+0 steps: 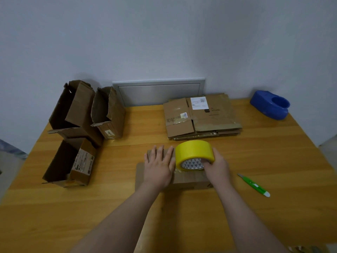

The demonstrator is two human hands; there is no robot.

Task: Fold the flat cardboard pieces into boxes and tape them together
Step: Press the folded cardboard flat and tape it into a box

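The left hand (158, 166) lies flat, fingers straight, pressing the brown cardboard box (191, 181) at the near middle of the grained wooden table (255, 152); the right hand (218, 167) grips the yellow tape roll (193, 152) — a smooth ring, fingers curled into its patterned core — standing on that box; one green knife (254, 185) lies just right; three open boxes (73, 110), insides shadowed, stand left; one stack of flat cardboard pieces (202, 115) lies behind; one rounded blue plastic holder (269, 105) sits far right.

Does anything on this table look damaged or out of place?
The open box at the back left has a torn, ragged rim, so it looks damaged. The green knife lies loose to the right of the tape roll, seemingly with its blade out. Nothing else stands out.
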